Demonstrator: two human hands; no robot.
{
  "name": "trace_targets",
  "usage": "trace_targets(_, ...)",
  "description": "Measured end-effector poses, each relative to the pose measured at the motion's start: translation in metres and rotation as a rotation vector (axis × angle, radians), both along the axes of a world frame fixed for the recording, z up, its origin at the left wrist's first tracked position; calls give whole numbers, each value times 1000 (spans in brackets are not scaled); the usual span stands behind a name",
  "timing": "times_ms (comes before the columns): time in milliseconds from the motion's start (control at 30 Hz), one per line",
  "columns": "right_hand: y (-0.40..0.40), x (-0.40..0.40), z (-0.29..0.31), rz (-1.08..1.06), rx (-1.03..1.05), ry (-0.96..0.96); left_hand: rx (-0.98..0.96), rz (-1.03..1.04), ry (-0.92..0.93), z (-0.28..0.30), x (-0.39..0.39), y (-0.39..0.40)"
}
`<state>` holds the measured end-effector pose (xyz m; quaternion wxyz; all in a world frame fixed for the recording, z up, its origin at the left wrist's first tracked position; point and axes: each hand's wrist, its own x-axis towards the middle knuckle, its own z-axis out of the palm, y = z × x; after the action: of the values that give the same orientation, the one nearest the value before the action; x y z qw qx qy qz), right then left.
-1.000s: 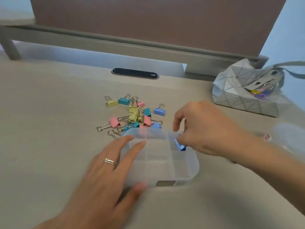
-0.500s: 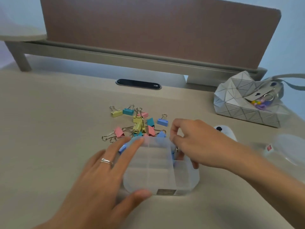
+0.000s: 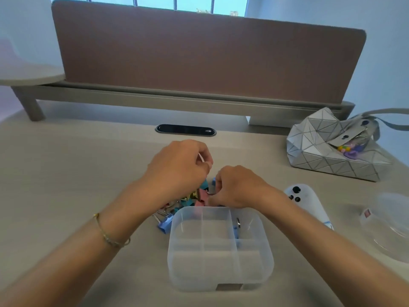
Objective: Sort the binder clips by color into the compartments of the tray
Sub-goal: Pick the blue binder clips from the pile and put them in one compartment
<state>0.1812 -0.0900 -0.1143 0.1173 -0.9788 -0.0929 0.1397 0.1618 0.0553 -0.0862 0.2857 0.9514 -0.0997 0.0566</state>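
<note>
Beige and wide, our surface (image 3: 66, 173) runs back to a brown divider panel (image 3: 199, 58). We reach both hands over the pile of binder clips (image 3: 188, 200) just behind the clear tray (image 3: 219, 282). Our left hand (image 3: 177, 169) curls loosely above the pile; whether its fingers pinch anything we cannot tell. Our right hand (image 3: 239, 187) has its fingers pressed together on a pink clip (image 3: 203, 194). One blue clip (image 3: 236, 232) lies in the tray's far right compartment. A silver geometric bag (image 3: 327, 151) sits well apart at right.

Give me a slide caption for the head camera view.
Both hands reach into the binder clips behind the tray, one blue clip already sorted.
</note>
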Motion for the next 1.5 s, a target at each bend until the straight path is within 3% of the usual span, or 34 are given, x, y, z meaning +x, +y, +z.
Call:
trace_targets(200, -5, -6, 21, -84, 60, 11, -18, -84, 72, -5, 1, -3)
trace_targets(300, -26, -7, 37, -120, 445, 76, -96, -135, 98, -5, 0, -1)
trace_targets(433, -58, -12, 48, -7, 1001, 241, -315, -267, 360, 7, -2, 6)
trace_targets(567, -75, -20, 43, 82, 1243, 304, -512, -306, 441, 16, -9, 5)
trace_targets(667, -77, -27, 52, 92, 1100, 174, -596, -216, 395, 16, -16, -5)
trace_targets(800, -57, -47, 58, 119, 430, -156, -563, -135, 238, 15, -25, -20)
trace_targets(867, -48, -57, 54, 110, 197, -326, -506, -137, 178, 13, -27, -23)
trace_targets(967, -50, -60, 56, 53, 218, -335, -509, -212, 202, 13, -28, -23)
trace_targets(1067, -60, -62, 55, 23, 288, -162, -474, -285, 224, 13, -28, -21)
trace_targets(1267, -63, -74, 36, 2, 186, -63, -384, -157, 129, 8, -5, -4)
trace_targets(1500, -54, -76, 31, 83, 61, -2, 39, -84, 166, 3, 10, 22)
